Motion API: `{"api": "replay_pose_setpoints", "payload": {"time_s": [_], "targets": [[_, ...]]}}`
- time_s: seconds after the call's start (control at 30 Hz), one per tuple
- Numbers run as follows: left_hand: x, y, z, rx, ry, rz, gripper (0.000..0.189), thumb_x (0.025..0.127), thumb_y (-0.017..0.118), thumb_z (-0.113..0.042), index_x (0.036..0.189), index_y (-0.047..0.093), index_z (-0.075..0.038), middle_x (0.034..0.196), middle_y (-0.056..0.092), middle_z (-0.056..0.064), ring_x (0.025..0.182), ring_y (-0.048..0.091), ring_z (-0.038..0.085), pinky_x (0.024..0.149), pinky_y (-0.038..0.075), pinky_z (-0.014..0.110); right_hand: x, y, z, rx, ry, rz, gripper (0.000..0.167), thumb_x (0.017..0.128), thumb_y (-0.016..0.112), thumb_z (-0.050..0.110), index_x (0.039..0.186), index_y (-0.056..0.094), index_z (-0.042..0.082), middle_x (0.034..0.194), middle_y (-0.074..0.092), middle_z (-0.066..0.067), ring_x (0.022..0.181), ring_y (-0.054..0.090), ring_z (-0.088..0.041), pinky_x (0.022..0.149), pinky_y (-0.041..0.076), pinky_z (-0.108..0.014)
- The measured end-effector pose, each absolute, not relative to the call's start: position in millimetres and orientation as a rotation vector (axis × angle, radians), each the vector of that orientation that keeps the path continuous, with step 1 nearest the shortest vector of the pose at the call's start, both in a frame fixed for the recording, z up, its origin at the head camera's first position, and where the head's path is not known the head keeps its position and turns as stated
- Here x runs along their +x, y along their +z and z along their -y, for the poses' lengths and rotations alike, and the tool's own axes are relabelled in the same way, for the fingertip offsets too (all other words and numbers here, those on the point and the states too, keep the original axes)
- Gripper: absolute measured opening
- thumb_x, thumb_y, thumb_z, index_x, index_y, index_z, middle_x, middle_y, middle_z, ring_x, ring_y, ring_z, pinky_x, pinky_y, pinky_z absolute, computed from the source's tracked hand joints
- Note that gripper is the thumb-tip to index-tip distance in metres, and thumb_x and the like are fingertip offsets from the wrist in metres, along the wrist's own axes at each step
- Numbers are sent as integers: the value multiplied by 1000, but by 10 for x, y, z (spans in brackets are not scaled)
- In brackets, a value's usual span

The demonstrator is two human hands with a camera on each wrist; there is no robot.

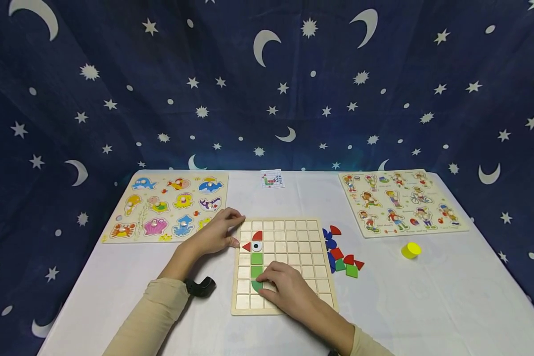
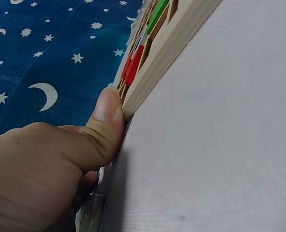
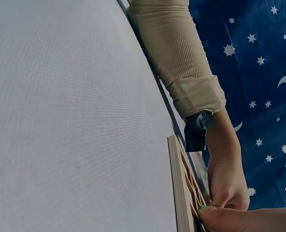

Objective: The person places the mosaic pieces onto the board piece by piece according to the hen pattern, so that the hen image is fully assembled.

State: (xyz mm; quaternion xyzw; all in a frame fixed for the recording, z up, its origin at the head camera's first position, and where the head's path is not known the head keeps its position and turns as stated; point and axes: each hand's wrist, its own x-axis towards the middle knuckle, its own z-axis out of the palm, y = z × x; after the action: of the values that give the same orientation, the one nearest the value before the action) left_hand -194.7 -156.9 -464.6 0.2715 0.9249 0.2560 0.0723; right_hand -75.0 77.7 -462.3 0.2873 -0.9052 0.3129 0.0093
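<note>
A square wooden grid board (image 1: 292, 273) lies on the table. My left hand (image 1: 215, 232) rests against its upper left edge; in the left wrist view the thumb (image 2: 106, 108) presses the board's rim. My right hand (image 1: 289, 289) pinches a green quarter-circle piece (image 1: 255, 286) at a cell low in the second column. Above it in that column are two green squares (image 1: 256, 258), a white eye piece (image 1: 257, 246) and a red quarter-circle (image 1: 258, 236). A red wedge (image 1: 246, 246) sits left of the eye.
Loose blue, red and green pieces (image 1: 336, 253) lie beside the board's right edge. A yellow cylinder (image 1: 411, 250) stands farther right. A sea-animal puzzle (image 1: 169, 205) lies at left, a figure puzzle (image 1: 402, 202) at right. A small pattern card (image 1: 272, 179) is behind the board.
</note>
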Motion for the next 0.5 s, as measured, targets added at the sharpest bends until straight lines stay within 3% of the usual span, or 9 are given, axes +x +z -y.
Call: {"api": "replay_pose_setpoints", "payload": {"time_s": [0.5], "targets": [[-1948, -4641, 1570, 811, 755, -2773, 74, 76, 75, -34, 138, 49, -5, 134, 46, 8, 123, 43, 22, 107, 39, 40, -780, -4630, -817, 886, 954, 2864, 18, 80, 76, 30, 94, 76, 18, 88, 59, 12, 82, 54, -2, 75, 49, -19]]}}
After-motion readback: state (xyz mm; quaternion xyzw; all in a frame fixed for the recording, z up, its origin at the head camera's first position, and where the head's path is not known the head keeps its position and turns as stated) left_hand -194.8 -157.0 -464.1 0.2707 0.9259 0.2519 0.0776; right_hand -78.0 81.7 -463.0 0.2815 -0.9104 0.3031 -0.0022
